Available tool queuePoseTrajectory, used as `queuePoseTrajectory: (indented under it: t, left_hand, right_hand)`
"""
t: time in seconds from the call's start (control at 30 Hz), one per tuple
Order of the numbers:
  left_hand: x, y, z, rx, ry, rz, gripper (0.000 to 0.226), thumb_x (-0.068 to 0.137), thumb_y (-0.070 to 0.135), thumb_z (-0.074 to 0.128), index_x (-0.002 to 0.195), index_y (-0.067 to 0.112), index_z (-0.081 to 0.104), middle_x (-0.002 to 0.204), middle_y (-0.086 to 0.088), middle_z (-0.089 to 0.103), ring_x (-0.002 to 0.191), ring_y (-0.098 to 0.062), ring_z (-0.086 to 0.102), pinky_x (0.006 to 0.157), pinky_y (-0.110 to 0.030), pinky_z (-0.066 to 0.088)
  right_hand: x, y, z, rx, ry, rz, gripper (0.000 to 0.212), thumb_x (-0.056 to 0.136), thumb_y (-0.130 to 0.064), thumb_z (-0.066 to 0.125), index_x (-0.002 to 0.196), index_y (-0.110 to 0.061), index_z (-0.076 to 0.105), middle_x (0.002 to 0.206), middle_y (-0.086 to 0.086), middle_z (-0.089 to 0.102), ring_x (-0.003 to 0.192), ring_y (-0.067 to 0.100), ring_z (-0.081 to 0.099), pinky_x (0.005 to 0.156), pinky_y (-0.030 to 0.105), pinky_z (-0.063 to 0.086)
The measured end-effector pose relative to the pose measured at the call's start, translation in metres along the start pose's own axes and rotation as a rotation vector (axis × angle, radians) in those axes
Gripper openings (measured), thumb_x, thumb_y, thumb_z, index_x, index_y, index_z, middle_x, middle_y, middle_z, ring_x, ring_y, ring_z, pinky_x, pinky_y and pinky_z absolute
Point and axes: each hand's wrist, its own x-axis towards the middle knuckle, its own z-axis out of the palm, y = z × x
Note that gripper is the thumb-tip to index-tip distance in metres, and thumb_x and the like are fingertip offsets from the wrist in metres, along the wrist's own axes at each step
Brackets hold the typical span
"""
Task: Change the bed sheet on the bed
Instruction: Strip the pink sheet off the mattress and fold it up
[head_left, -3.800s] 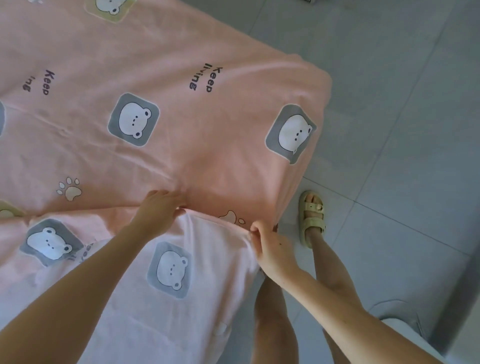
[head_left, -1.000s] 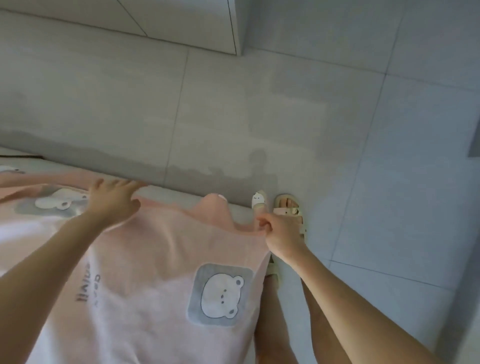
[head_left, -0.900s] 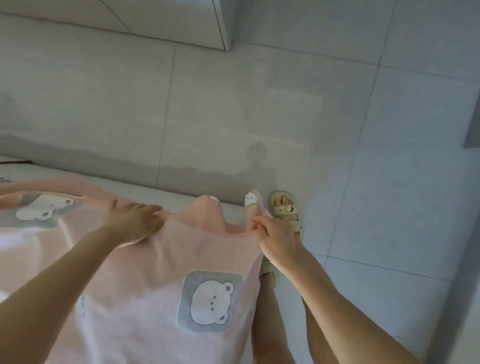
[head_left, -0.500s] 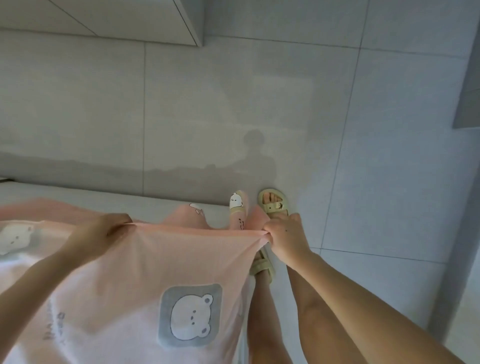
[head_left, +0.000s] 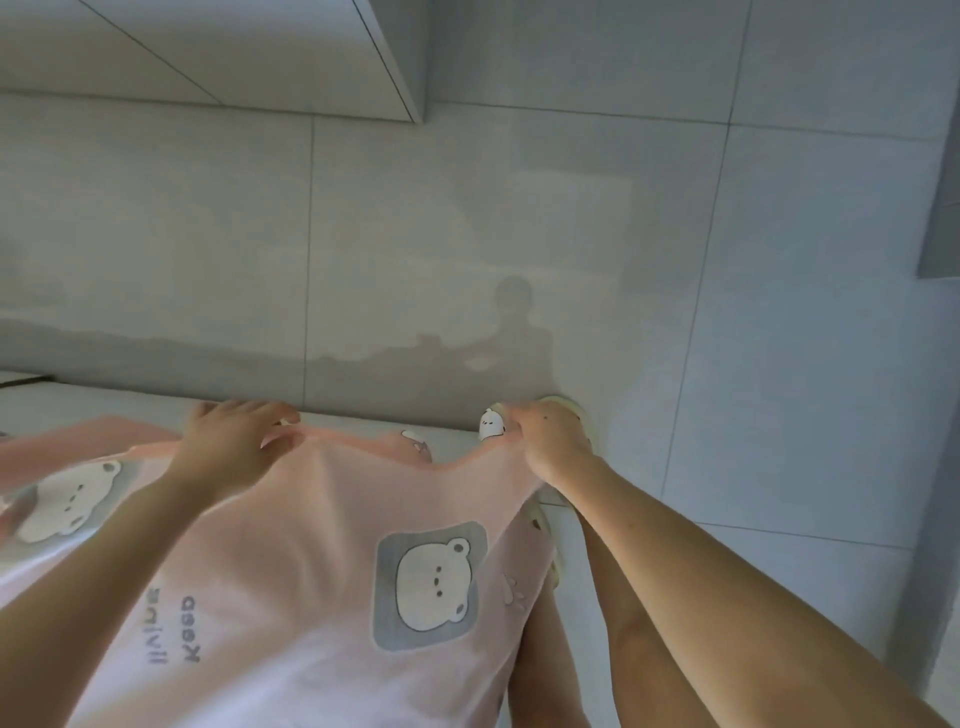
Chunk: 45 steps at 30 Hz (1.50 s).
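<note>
Okay, the step in hand looks like stripping the sheet (head_left: 332, 571) and gathering or folding it. It's held up in the air over the grey tiled floor (head_left: 779, 415), filling the frame from centre down to 7 o'clock.

- **Left hand** (head_left: 234, 447): grips the top hem, fingers slightly spread and curled over it.
- **Right hand** (head_left: 550, 447): at 3 o'clock of the left, pinches the hem with fingers pressed together.

The hem sags between them.

To do it well:
- Pull the hands apart to take out the sag.
- Find the true corners before folding.
- Lift the cloth clear of the sandal (head_left: 579, 408).

Orientation: the hem runs 9 to 3 and the cloth hangs toward 6, so the visible long axis is 12–6. The full length is out of frame, can't confirm. The lettering reads mirrored, so it's probably back face toward the camera.
</note>
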Motion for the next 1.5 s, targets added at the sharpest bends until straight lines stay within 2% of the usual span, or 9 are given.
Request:
queuePoseTrajectory:
  t: [0.13, 0.27, 0.37, 0.7, 0.87, 1.03, 1.1, 1.27, 1.5]
  left_hand:
    - [-0.014, -0.013, -0.008, 0.038, -0.024, -0.131, 0.028, 0.087, 0.038, 0.063, 0.107, 0.019, 0.07, 0.108, -0.007, 0.07, 0.103, -0.033, 0.062, 0.088, -0.043, 0.038]
    - [-0.037, -0.029, -0.042, 0.055, -0.055, -0.247, 0.035, 0.091, 0.042, 0.054, 0.122, 0.027, 0.06, 0.125, -0.001, 0.061, 0.118, -0.027, 0.054, 0.096, -0.036, 0.034]
    - [-0.065, -0.035, -0.079, -0.004, -0.017, -0.315, 0.033, 0.093, 0.037, 0.049, 0.124, 0.029, 0.058, 0.128, -0.001, 0.06, 0.119, -0.025, 0.052, 0.099, -0.034, 0.035]
    - [-0.164, -0.057, -0.179, -0.286, 0.152, -0.581, 0.028, 0.097, 0.031, 0.041, 0.116, 0.028, 0.061, 0.116, 0.006, 0.065, 0.107, -0.019, 0.057, 0.09, -0.034, 0.039]
    - [-0.204, -0.063, -0.215, -0.577, 0.217, -0.902, 0.026, 0.095, 0.027, 0.044, 0.114, 0.025, 0.062, 0.111, 0.005, 0.066, 0.101, -0.017, 0.06, 0.093, -0.036, 0.044]
    - [-0.242, -0.044, -0.241, -0.863, 0.325, -1.273, 0.028, 0.093, 0.022, 0.043, 0.114, 0.025, 0.061, 0.109, 0.003, 0.066, 0.098, -0.022, 0.06, 0.08, -0.028, 0.045]
    - [-0.261, -0.043, -0.249, -0.905, 0.355, -1.383, 0.027, 0.093, 0.025, 0.042, 0.112, 0.026, 0.061, 0.11, 0.004, 0.065, 0.1, -0.021, 0.06, 0.081, -0.028, 0.042]
    - [-0.314, -0.061, -0.255, -0.976, 0.489, -1.594, 0.024, 0.095, 0.026, 0.044, 0.11, 0.024, 0.062, 0.109, 0.003, 0.064, 0.102, -0.02, 0.058, 0.084, -0.029, 0.042]
    - [-0.361, -0.148, -0.234, -0.979, 0.572, -1.771, 0.023, 0.093, 0.024, 0.043, 0.105, 0.024, 0.063, 0.103, 0.003, 0.066, 0.091, -0.02, 0.06, 0.071, -0.026, 0.045]
  right_hand:
    - [-0.008, -0.021, -0.023, -0.111, 0.037, -0.06, 0.03, 0.084, 0.004, 0.045, 0.107, -0.008, 0.062, 0.11, 0.008, 0.061, 0.108, 0.028, 0.054, 0.081, 0.032, 0.043]
    - [-0.033, -0.056, -0.068, -0.185, 0.031, -0.101, 0.046, 0.089, 0.003, 0.046, 0.132, -0.012, 0.054, 0.136, 0.008, 0.052, 0.128, 0.028, 0.044, 0.104, 0.035, 0.037]
    - [-0.064, -0.089, -0.094, -0.216, 0.031, -0.143, 0.053, 0.087, 0.008, 0.044, 0.136, -0.014, 0.051, 0.143, 0.005, 0.046, 0.133, 0.024, 0.039, 0.108, 0.033, 0.032]
    - [-0.129, -0.27, -0.166, -0.452, -0.06, -0.454, 0.053, 0.083, 0.01, 0.04, 0.126, -0.017, 0.058, 0.131, 0.005, 0.056, 0.12, 0.025, 0.053, 0.099, 0.034, 0.043]
    - [-0.146, -0.356, -0.207, -0.587, -0.115, -0.7, 0.048, 0.083, 0.009, 0.041, 0.119, -0.015, 0.062, 0.122, 0.003, 0.06, 0.114, 0.022, 0.055, 0.093, 0.029, 0.044]
    - [-0.165, -0.438, -0.252, -0.695, -0.129, -0.981, 0.03, 0.09, -0.003, 0.048, 0.109, -0.014, 0.068, 0.115, 0.003, 0.067, 0.109, 0.021, 0.059, 0.09, 0.027, 0.042]
    - [-0.17, -0.477, -0.261, -0.722, -0.126, -1.063, 0.028, 0.091, -0.007, 0.05, 0.108, -0.016, 0.069, 0.113, 0.002, 0.067, 0.107, 0.02, 0.06, 0.088, 0.026, 0.044]
    - [-0.187, -0.571, -0.249, -0.777, -0.173, -1.195, 0.023, 0.092, -0.011, 0.051, 0.106, -0.016, 0.068, 0.109, -0.001, 0.068, 0.101, 0.018, 0.06, 0.079, 0.023, 0.043]
    - [-0.195, -0.7, -0.197, -0.857, -0.184, -1.309, 0.022, 0.094, -0.014, 0.048, 0.103, -0.012, 0.068, 0.102, 0.001, 0.068, 0.095, 0.019, 0.061, 0.08, 0.029, 0.049]
